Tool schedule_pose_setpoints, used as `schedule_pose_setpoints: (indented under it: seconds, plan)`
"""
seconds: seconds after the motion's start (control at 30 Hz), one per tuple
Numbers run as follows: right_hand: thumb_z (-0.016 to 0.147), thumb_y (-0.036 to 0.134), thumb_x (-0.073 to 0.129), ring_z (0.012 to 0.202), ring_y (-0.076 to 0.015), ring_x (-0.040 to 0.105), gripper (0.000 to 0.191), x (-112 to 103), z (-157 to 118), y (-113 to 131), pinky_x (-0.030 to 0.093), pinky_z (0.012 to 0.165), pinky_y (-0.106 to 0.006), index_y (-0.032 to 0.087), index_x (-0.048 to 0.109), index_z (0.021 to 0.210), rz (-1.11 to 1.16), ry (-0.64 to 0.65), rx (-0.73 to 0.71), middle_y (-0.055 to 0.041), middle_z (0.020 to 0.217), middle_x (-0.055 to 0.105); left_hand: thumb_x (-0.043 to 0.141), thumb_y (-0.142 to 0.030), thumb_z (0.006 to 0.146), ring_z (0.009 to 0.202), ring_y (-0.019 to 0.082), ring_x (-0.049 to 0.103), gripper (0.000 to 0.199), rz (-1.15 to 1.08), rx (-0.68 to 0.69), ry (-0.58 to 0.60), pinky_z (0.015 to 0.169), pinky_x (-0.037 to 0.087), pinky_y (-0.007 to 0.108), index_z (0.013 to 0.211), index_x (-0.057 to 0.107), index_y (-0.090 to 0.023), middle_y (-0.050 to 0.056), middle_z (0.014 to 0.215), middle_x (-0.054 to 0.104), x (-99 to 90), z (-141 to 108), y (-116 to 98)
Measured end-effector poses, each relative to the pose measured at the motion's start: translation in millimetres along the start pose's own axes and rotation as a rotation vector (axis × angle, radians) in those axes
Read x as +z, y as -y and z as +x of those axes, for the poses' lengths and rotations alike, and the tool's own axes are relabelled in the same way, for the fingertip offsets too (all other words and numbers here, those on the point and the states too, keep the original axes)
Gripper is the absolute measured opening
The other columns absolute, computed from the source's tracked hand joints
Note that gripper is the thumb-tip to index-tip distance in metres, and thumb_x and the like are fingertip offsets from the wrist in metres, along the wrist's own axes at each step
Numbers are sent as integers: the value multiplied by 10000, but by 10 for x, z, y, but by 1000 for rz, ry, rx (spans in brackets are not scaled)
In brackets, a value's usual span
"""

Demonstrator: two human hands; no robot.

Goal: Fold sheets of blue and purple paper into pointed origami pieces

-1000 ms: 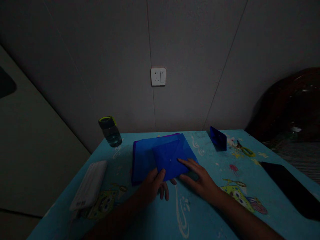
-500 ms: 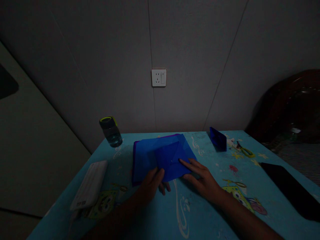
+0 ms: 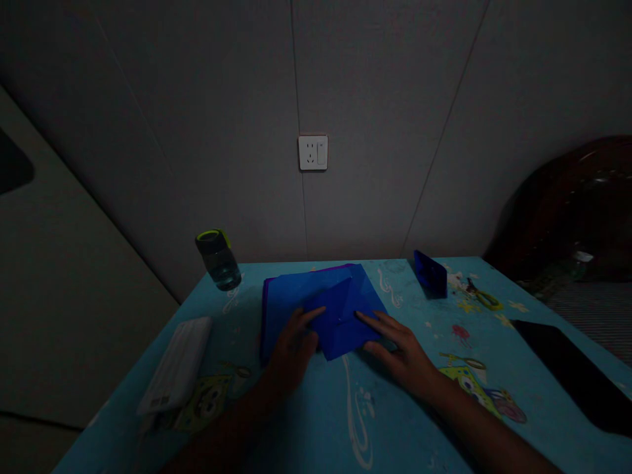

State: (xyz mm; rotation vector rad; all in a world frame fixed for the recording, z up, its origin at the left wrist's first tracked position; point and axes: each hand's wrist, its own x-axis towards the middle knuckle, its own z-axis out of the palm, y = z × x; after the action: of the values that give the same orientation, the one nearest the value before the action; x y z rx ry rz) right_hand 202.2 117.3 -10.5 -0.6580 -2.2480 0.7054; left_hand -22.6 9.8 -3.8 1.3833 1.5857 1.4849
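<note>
A dark-blue folded paper shaped like an envelope (image 3: 336,326) lies at an angle over a stack of blue sheets (image 3: 284,296), its front corner reaching past the stack's near edge. My right hand (image 3: 401,355) grips its right side, index and middle fingers stretched across the top and thumb at the near edge. At its left side, my left hand (image 3: 291,349) has the index finger extended onto the paper and the thumb apart from it. Its other fingers are hard to make out in the dim light.
Beyond the stack on the left stands a water bottle (image 3: 220,262). A white power bank (image 3: 176,365) lies near the left edge. To the right are another folded blue paper (image 3: 430,275), yellow-handled scissors (image 3: 484,296) and a flat black object (image 3: 573,375). A patterned cloth (image 3: 316,428) covers the table.
My left hand has let go of the paper's near left edge and moved up, its index finger now on top. The paper's front corner now lies flatter. My right hand has barely moved.
</note>
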Motion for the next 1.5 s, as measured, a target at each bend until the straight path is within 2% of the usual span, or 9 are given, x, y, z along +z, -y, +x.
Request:
schedule_pose_setpoints:
  seconds: [0.2, 0.43, 0.73, 0.87, 0.97, 1.17, 1.27, 1.4, 1.5]
  plan:
    - [909, 424, 576, 1151, -283, 586, 446, -55, 38, 36, 488, 954, -453, 310, 559, 1340, 139, -36, -3, -107, 1252, 629, 586, -636, 775, 1090, 313, 568, 599, 72, 76, 26, 874, 514, 429, 1199, 676, -223, 132, 1163, 570, -25, -34, 33]
    - [868, 487, 611, 1048, -260, 630, 334, -71, 82, 68, 508, 903, -419, 303, 723, 1124, 268, -78, 45, -96, 1138, 685, 670, -352, 772, 998, 260, 611, 280, 200, 121, -42, 869, 508, 399, 1023, 754, -259, 94, 1041, 634, -22, -31, 27]
    - [840, 473, 646, 900, -240, 662, 257, -28, 92, 81, 511, 823, -369, 260, 788, 861, 432, -143, 219, -69, 947, 742, 599, -267, 828, 758, 152, 582, 150, 149, 246, -16, 722, 465, 270, 716, 651, -181, 25, 807, 600, 22, 23, -22]
    - [834, 428, 679, 809, -181, 637, 257, 4, 91, 96, 491, 724, -292, 257, 721, 1021, 560, -153, 340, -31, 897, 715, 597, -283, 848, 668, 119, 533, 120, 114, 136, 14, 632, 427, 226, 883, 661, -188, -18, 722, 553, 48, 1, -16]
    - [832, 413, 694, 695, -133, 595, 357, 22, 95, 133, 451, 615, -236, 259, 623, 1146, 706, -149, 394, 7, 792, 669, 601, -301, 849, 649, 107, 525, 311, 107, 91, 0, 611, 435, 211, 1145, 629, -210, -23, 761, 555, 50, -19, 10]
    - [792, 419, 737, 644, -120, 585, 434, 19, 109, 208, 444, 580, -226, 232, 580, 1151, 829, -102, 463, 5, 773, 674, 502, -292, 903, 1056, 210, 600, 371, 269, 174, 220, 949, 462, 340, 1251, 628, -270, 54, 1174, 675, 8, -65, -76]
    - [769, 430, 753, 612, -121, 582, 482, 18, 125, 217, 439, 555, -227, 215, 582, 1164, 826, -97, 485, 3, 750, 673, 474, -293, 914, 1110, 212, 603, 380, 253, 179, 308, 984, 457, 325, 1262, 626, -285, 36, 1225, 672, 12, -83, -183]
    - [745, 448, 769, 623, -138, 615, 630, 35, 151, 206, 479, 590, -250, 219, 514, 1274, 878, -91, 502, 13, 720, 675, 451, -304, 935, 1111, 212, 620, 383, 232, 159, 236, 985, 470, 328, 1281, 612, -270, 42, 1226, 675, 29, -72, -181]
    - [736, 467, 770, 716, -182, 668, 611, 63, 158, 229, 532, 702, -320, 220, 550, 1250, 934, 26, 491, -28, 808, 720, 446, -323, 947, 1208, 234, 570, 401, 218, 131, 119, 1057, 423, 391, 1317, 577, -238, 61, 1320, 621, 28, -48, -86]
